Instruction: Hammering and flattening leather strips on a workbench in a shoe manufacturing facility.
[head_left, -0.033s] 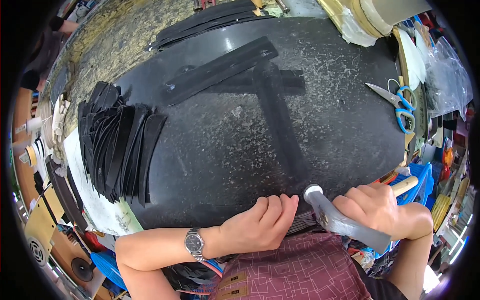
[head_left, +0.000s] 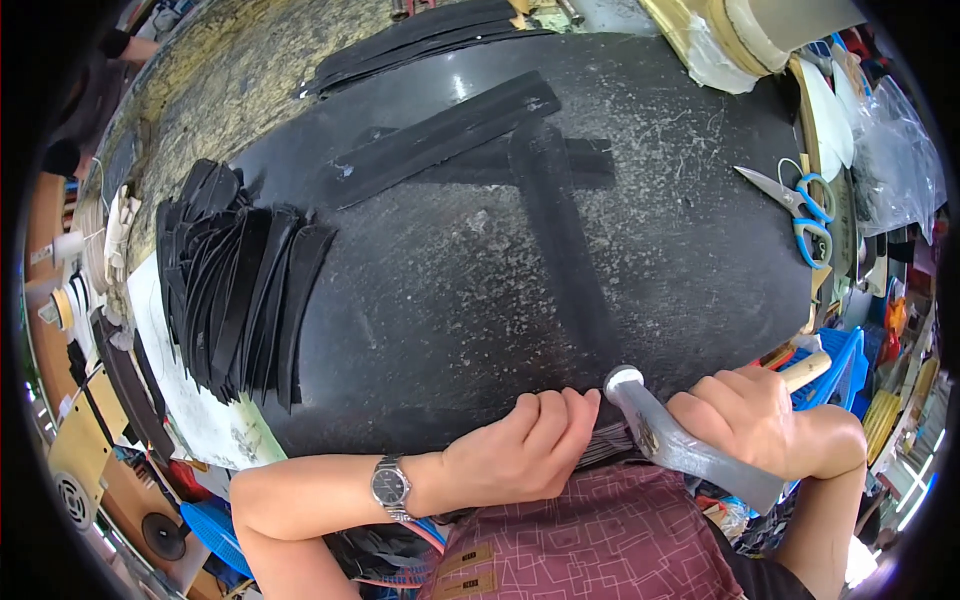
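Observation:
My right hand (head_left: 740, 415) is wrapped round the wooden handle of a hammer (head_left: 690, 455) with a curved grey metal head. The hammer's round bright face meets the near end of a long black strip (head_left: 565, 250) on the dark work board (head_left: 430, 320). Just left of it, at the board's near edge, my left hand (head_left: 520, 450) is closed with its fingers curled in; whatever they may pinch is hidden. Farther off, another black strip (head_left: 450, 135) lies slanted across a third strip (head_left: 595, 163).
A fanned pile of black strips (head_left: 240, 300) is at the left, and a long stack of strips (head_left: 420, 45) at the far edge. Blue-handled scissors (head_left: 805, 215) lie open at the right. A large roll (head_left: 740, 40) stands at the far right, above a blue basket (head_left: 845, 370).

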